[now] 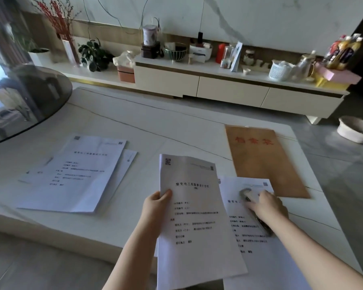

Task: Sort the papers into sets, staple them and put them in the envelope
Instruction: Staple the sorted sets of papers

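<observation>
On table (134,126), 6 o'clock | your left hand (155,208) pinches paper set (197,227) by its left edge | right hand (268,206) lies on blurred stapler (249,194), grip unclear | envelope (262,162) 2 o'clock, corner under sheet (258,243) | loose papers (76,174) 10 o'clock.

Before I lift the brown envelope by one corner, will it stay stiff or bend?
The brown envelope lies flat and thin on the table, so it probably flexes and droops. It looks empty, so likely light. On the smooth tabletop it may slide when pushed.
</observation>
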`<state>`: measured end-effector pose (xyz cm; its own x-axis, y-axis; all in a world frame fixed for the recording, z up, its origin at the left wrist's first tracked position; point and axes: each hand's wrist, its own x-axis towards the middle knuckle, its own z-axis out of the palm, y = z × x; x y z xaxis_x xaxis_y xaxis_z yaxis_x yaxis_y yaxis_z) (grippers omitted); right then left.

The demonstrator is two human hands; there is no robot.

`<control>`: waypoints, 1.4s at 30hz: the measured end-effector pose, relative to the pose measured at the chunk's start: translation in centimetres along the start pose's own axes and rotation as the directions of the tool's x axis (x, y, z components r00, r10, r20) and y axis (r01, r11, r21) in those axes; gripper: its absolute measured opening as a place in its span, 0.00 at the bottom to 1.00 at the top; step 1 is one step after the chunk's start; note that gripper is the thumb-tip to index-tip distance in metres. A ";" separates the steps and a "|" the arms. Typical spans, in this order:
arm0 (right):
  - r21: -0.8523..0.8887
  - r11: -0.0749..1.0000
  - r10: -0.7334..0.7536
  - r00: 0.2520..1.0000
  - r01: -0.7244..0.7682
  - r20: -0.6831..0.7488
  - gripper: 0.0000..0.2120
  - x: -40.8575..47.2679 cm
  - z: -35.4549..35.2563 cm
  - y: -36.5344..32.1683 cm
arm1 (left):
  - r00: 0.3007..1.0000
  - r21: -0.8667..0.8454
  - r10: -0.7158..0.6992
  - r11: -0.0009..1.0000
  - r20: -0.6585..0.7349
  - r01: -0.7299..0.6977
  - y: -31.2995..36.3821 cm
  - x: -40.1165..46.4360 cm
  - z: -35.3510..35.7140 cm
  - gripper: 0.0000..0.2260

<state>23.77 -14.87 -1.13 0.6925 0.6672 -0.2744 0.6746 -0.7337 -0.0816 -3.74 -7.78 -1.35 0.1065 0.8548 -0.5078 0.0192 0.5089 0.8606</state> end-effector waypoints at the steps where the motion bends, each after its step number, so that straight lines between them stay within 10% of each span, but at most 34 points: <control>1: 0.066 0.998 -0.017 1.000 0.017 0.005 0.26 0.0 -0.3 -0.1 | 1.000 -0.022 -0.016 1.000 0.020 0.016 0.2 -0.1 0.0 0.07; 5: 0.401 0.909 -0.103 0.993 0.115 -0.053 0.21 -1.4 -3.3 -0.8 | 0.998 -0.087 -0.036 0.995 0.049 0.040 0.6 -0.5 0.2 0.06; 9: 0.788 0.598 -0.159 0.986 0.143 -0.058 0.28 -3.0 -6.8 -3.5 | 0.996 -0.104 -0.046 0.993 0.073 0.053 0.9 -1.5 0.8 0.06; 19: 0.901 0.240 -0.207 0.926 0.362 -0.316 0.08 -4.3 -11.0 -13.7 | 0.978 -0.138 -0.011 0.990 0.209 0.041 1.8 -3.5 1.9 0.10; 29: 0.840 0.277 -0.174 0.885 0.465 -0.432 0.25 -2.8 -12.4 -18.2 | 0.953 -0.134 -0.002 0.990 0.304 0.045 2.0 -2.9 1.9 0.11; 35: 0.787 0.397 -0.283 0.878 0.473 -0.385 0.10 -2.9 -11.6 -18.0 | 0.944 -0.146 0.031 0.989 0.329 0.019 2.1 -3.1 1.8 0.09; 42: 0.767 0.429 -0.363 0.869 0.477 -0.337 0.15 -3.4 -11.0 -18.3 | 0.945 -0.103 0.069 0.994 0.319 -0.037 2.4 -3.6 2.0 0.08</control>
<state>11.88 -2.27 11.82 0.4428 0.8893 0.1140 0.4233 -0.0952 -0.9010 -2.05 -9.81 2.63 0.4193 0.8106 -0.4088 -0.0874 0.4842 0.8706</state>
